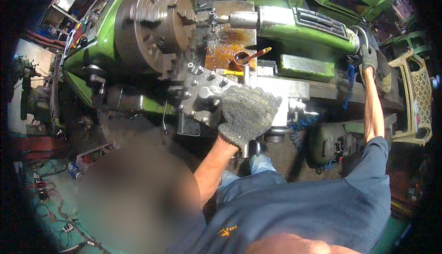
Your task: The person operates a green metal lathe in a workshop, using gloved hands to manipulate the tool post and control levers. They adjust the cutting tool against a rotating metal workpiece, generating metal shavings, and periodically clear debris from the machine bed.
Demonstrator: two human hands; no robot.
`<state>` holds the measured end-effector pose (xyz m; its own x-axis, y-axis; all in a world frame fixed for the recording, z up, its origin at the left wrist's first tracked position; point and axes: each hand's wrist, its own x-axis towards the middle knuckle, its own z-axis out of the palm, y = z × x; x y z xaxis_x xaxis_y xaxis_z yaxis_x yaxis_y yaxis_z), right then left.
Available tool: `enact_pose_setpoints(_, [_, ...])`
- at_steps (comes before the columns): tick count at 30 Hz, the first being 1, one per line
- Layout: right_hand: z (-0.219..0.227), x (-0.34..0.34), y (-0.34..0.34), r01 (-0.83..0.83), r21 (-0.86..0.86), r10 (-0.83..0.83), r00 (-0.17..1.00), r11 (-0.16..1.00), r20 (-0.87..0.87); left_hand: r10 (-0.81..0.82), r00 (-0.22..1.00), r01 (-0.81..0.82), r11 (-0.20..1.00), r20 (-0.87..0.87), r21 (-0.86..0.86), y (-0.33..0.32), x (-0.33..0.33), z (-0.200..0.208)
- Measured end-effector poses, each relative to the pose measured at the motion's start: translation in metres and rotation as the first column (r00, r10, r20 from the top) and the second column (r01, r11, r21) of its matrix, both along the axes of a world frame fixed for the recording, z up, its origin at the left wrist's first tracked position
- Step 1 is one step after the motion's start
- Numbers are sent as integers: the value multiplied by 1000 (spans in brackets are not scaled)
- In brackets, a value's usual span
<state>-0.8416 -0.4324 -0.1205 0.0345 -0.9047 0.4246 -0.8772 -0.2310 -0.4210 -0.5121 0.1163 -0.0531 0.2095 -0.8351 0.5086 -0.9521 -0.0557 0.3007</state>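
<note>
My left hand (251, 116), in a grey knit glove, is closed beside the bolted tool post (195, 93) of a green lathe. What its fingers hold is hidden under the glove; a metal rod (246, 74) shows just beyond them. Stretched far to the right, my gloved right hand (369, 60) grips the rim of the tailstock handwheel (359, 37). The chuck (147, 26) at left is motion-blurred. Facing it is the tailstock quill (244, 19), with metal shavings (212, 37) lying below.
A small pot (240, 59) with a red-handled brush (260, 55) stands on the oily carriage. A yellow-handled brush (229, 72) lies nearer. At right is a beige plastic chair (416, 97). Cables (60, 212) and a can (74, 171) lie on the floor at lower left.
</note>
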Motion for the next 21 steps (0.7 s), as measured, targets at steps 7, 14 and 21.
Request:
enact_pose_setpoints(7, [-9,57,-19,160,2,-158,974,987,-160,57,998,-57,997,6,56,-3,1,5])
enact_pose_setpoints(14, [-11,32,-33,260,-66,-268,935,963,-233,-103,991,99,994,-90,-48,3,2,-4])
enact_pose_setpoints(21, [-20,26,-32,131,-166,-178,934,977,-309,-153,984,149,988,-91,-40,17,5,-18])
